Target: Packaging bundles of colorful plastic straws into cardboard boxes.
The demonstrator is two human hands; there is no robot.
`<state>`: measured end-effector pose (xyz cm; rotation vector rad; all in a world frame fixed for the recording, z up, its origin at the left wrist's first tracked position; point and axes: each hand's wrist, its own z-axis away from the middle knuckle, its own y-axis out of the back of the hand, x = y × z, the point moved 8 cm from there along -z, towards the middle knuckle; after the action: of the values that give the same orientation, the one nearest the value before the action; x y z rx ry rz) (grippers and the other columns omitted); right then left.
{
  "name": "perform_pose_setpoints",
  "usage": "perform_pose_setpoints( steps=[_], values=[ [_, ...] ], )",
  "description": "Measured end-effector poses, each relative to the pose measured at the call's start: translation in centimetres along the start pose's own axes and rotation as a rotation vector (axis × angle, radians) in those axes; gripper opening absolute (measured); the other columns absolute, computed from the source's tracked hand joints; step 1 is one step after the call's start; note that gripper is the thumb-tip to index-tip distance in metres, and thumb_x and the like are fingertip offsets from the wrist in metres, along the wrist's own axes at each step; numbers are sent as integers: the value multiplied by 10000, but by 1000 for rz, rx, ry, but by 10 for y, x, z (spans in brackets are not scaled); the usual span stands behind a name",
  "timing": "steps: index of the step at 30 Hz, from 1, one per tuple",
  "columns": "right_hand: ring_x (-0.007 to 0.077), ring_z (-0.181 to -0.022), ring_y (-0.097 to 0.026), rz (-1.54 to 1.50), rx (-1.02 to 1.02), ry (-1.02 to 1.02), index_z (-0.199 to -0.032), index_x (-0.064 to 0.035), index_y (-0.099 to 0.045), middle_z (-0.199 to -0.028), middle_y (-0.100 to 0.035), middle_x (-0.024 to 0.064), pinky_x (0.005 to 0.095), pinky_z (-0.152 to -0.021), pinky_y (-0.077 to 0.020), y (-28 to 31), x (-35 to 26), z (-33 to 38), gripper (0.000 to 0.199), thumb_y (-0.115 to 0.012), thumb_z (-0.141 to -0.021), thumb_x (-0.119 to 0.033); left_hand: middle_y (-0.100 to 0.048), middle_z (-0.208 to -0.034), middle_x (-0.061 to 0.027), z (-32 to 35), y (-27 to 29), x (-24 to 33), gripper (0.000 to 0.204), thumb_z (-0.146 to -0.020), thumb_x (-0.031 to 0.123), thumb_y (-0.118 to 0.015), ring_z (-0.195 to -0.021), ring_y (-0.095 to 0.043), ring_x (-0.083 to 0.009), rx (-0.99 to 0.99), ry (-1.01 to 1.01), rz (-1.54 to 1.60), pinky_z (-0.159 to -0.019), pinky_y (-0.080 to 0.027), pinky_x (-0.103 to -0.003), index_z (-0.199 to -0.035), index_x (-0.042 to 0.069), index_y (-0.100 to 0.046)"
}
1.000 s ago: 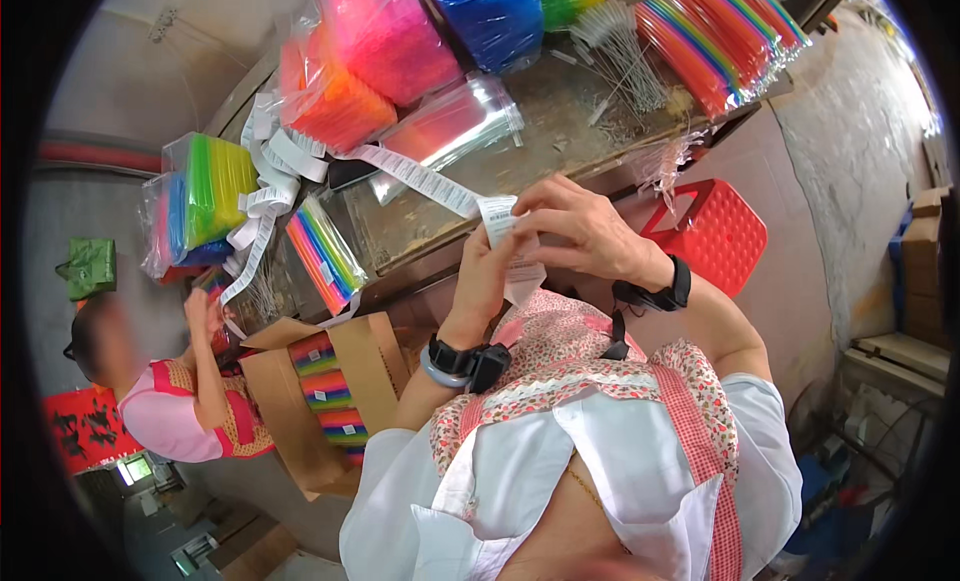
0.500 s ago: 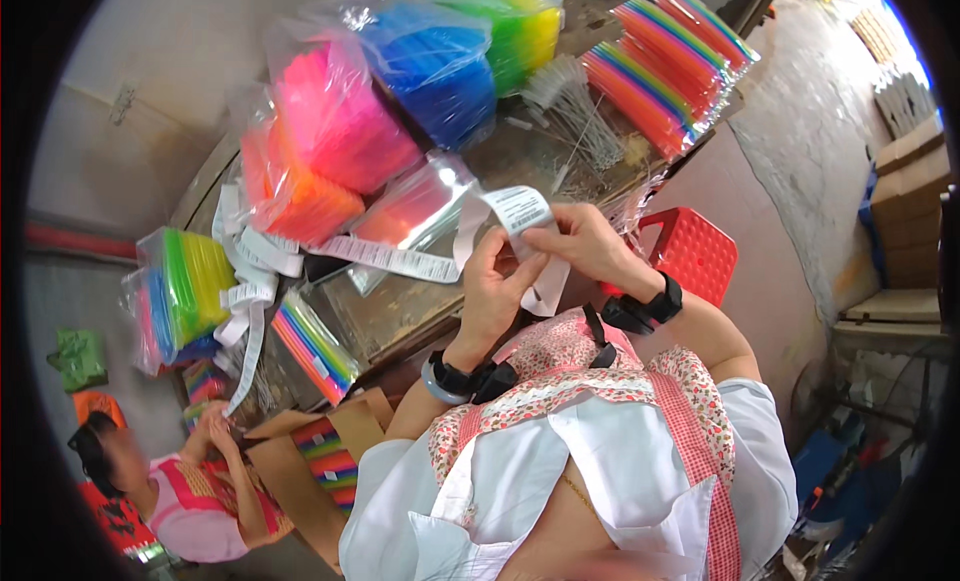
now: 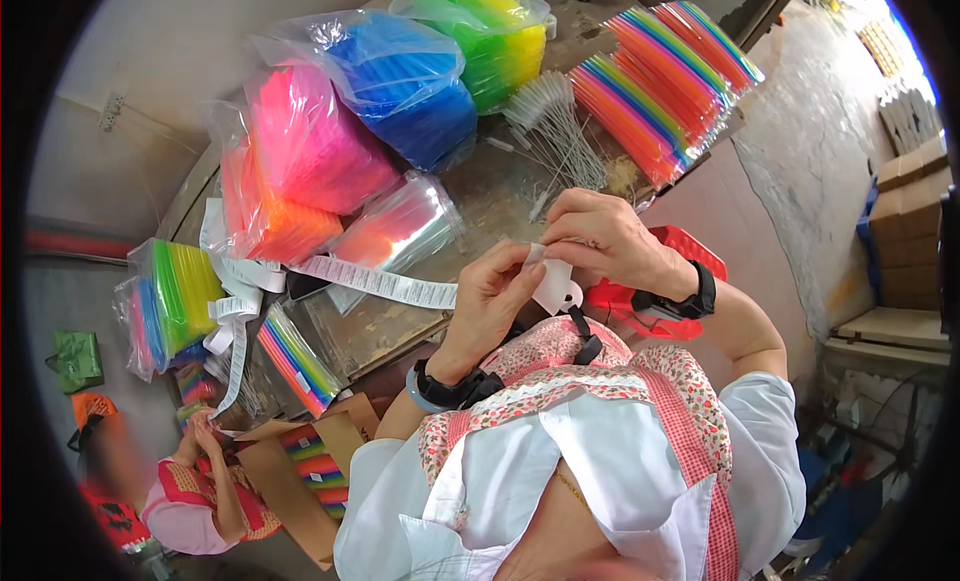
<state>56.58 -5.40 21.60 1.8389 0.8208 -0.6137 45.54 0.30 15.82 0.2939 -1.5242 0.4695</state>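
Note:
A long white label strip with printing runs across the table to my left hand. My left thumb and fingers are closed on it, pinching its end part. Beside it, my right hand is also closed, its thumb and fingertips pinching the strip where the two hands meet. A blank white piece of the strip hangs below the fingertips, over my floral apron. The exact grip between the fingertips is partly hidden.
Bags of pink, blue and green-yellow straws stand on the table. Nearby are rainbow straw packs and thin wire brushes. A red stool stands at right. Lower left, a co-worker's hands hold another strip near an open carton.
The printed strip piece that stood up between my hands is now out of sight; a blank white side hangs there. My right hand has turned, its fingers now curled closer to my left.

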Motion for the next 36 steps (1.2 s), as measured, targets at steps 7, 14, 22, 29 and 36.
perform_pose_setpoints(
  steps=[7, 14, 22, 29, 36],
  values=[
    [257, -768, -580, -214, -144, -187, -860, 10, -638, -856, -569, 112, 329, -647, -472, 0, 53, -4, 177, -663, -757, -133, -594, -970, -12, -13, -12, -19, 263, -875, 68, -559, -857, -533, -59, 124, 182, 192, -751, -422, -195, -1125, -14, -560],
    [250, -761, -590, -133, -183, -39, -851, 12, -640, -828, -579, 107, 332, -641, -474, -1, 68, -5, 177, -649, -761, -140, -600, -1027, -45, -20, -17, -33, 302, -884, 60, -514, -917, -547, -86, 127, 249, 267, -811, -434, -231, -1175, -20, -525],
    [213, -676, -599, -419, -201, -488, -798, -25, -658, -777, -595, 87, 308, -581, -461, 9, 131, 11, 152, -644, -776, -174, -616, -1036, -62, -27, -20, -52, 351, -829, 65, -512, -930, -567, -108, 62, 320, 302, -843, -425, -245, -1164, -39, -531],
    [198, -567, -557, 847, 376, -474, -651, -64, -573, -619, -520, 69, 310, -512, -443, 148, 247, 25, 312, -622, -827, -316, -601, -1029, -57, -20, -7, -74, 363, -811, 80, -516, -929, -563, -110, 99, 360, 370, -841, -437, -261, -1157, -32, -521],
    [266, -636, -593, 1157, 33, -384, -674, -81, -590, -660, -574, 91, 387, -564, -448, 104, 332, 41, 331, -585, -826, -376, -581, -1060, -59, -11, 8, -85, 430, -772, 71, -530, -938, -565, -124, 277, 380, 422, -852, -442, -274, -1188, -30, -484]
  ],
)
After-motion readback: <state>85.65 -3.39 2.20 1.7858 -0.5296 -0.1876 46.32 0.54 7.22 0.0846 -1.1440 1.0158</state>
